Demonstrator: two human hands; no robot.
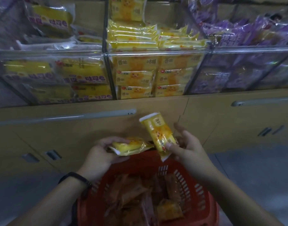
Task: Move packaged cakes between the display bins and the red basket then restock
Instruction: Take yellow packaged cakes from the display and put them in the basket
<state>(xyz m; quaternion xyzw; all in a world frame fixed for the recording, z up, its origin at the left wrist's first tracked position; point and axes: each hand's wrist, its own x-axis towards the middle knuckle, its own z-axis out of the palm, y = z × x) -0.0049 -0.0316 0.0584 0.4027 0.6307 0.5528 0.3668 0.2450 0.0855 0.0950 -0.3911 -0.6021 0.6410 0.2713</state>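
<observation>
1. The upright packet (157, 136), a yellow packaged cake, is pinched near its lower end between the thumb and fingers of the right hand (187, 149). Its top end leans away from the palm, probably so that it can go into a bin end first.
2. The flat packet (130, 146), also yellow, lies across the left hand (99, 154). The fingers curl over its near edge and grip it, which looks like holding it ready as the next one.
3. The red basket (205, 201) sits just beneath both hands and holds more packets, so each pick is a short reach down.
4. The middle display bin (136, 53) is above and beyond the fingertips. It is stacked with matching yellow packs, so it is the likely place to restock.
5. A dark wristband (74, 176) circles the left wrist.
</observation>
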